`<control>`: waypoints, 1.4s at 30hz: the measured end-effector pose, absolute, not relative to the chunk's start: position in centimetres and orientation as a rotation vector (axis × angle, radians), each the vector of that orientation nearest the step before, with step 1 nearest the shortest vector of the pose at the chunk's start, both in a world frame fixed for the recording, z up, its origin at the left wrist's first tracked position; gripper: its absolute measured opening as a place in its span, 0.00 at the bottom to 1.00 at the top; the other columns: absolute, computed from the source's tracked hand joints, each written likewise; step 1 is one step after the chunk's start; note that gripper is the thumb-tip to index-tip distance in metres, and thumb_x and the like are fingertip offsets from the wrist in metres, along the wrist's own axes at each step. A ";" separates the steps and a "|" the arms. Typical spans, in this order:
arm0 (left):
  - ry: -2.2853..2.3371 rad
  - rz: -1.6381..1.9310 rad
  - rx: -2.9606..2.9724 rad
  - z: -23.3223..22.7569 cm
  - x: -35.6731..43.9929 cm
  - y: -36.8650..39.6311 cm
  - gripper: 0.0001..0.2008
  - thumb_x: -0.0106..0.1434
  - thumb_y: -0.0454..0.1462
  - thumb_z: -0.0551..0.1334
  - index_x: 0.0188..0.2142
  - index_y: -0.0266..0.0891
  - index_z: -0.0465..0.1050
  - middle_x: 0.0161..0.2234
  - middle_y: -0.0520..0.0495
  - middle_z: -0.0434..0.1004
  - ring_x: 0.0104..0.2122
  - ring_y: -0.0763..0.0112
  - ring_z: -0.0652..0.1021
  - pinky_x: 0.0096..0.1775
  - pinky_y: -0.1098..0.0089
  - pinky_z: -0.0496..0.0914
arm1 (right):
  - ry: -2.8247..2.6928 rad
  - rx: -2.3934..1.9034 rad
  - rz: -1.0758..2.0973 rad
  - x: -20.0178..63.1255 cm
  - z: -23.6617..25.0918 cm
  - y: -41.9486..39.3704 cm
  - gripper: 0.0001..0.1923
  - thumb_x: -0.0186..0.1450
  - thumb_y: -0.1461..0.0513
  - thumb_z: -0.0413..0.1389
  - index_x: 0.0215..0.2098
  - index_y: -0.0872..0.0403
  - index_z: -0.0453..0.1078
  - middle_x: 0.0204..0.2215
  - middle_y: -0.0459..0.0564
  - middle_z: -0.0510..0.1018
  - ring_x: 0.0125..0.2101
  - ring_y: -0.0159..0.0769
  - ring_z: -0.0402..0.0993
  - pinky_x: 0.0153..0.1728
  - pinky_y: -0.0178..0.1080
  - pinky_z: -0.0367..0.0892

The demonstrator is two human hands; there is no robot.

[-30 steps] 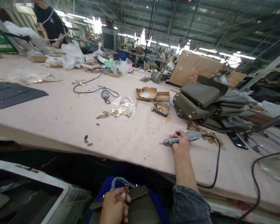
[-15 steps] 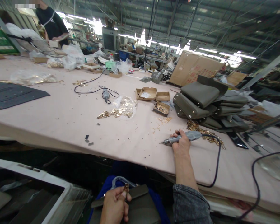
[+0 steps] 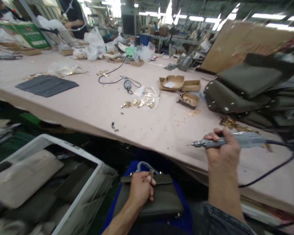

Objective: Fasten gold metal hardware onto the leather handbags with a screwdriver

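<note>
My right hand grips a grey corded electric screwdriver, held just above the pink table with its bit pointing left. My left hand is down in my lap below the table edge. It pinches a small brass fitting at the top of an olive-green bag that rests on blue cloth. A stack of similar olive bags lies on the table beyond my right hand.
Loose brass hardware in a plastic bag, small cardboard boxes, a second corded tool and a dark panel lie on the table. A white bin with bag panels stands at lower left. Another person works at the far end.
The view has tilted down and shifted. My right hand has lifted the screwdriver slightly off the table. My left hand keeps its hold on the fitting at the bag.
</note>
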State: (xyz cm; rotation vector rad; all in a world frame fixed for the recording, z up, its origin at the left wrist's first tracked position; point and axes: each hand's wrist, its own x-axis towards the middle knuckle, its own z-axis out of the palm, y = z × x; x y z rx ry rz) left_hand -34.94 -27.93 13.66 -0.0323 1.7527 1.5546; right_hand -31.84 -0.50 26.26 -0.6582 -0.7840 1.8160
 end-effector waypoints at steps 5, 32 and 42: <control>1.728 1.553 -0.083 14.1 -34.5 -27.7 0.17 0.62 0.47 0.60 0.26 0.35 0.70 0.11 0.52 0.65 0.08 0.75 0.63 0.12 0.75 0.62 | -0.959 -0.591 1.847 -29.7 27.0 -9.3 0.07 0.64 0.66 0.60 0.31 0.53 0.66 0.31 0.44 0.71 0.20 0.25 0.61 0.24 0.34 0.68; 1.678 1.591 -0.096 14.9 -34.3 -28.7 0.11 0.64 0.39 0.58 0.27 0.36 0.69 0.12 0.54 0.64 0.07 0.75 0.64 0.11 0.76 0.62 | -1.374 -0.330 1.783 -31.8 19.8 -18.2 0.04 0.67 0.66 0.60 0.35 0.52 0.69 0.30 0.43 0.75 0.19 0.28 0.67 0.24 0.38 0.66; 1.869 1.678 0.151 12.7 -34.1 -29.3 0.25 0.62 0.54 0.61 0.19 0.38 0.66 0.15 0.47 0.67 0.14 0.70 0.69 0.16 0.73 0.60 | -1.974 0.098 1.630 -31.5 21.2 -18.5 0.07 0.64 0.64 0.62 0.28 0.52 0.71 0.26 0.47 0.76 0.26 0.36 0.74 0.30 0.39 0.70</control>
